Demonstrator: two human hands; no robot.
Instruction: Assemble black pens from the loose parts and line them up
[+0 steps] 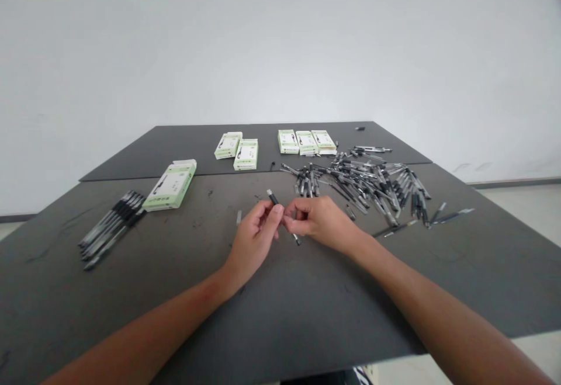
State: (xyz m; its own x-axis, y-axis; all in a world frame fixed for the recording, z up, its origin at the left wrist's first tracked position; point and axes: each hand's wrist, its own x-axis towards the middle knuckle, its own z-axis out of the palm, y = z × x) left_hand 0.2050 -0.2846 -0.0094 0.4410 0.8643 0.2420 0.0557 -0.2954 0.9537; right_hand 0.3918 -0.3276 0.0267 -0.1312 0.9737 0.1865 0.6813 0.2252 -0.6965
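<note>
Pen: located between the hands, long axis running from 11 to 5 o'clock. The left hand clamps the upper part between thumb and fingers; the dark end projects beyond the thumb at 11 o'clock. The right hand appears to pinch the mid-length, thumb and forefinger together; the other end projects at 5 o'clock. Both hands are equally near. From the pen, the heap lies at 2 o'clock, the box at 10, the bundle at 9. The fingers hide the mid-barrel; exact right-hand contact is indistinct.

Left fingers gripping pen, right fingers pinching its middle — pen heap right, pen row left.
</note>
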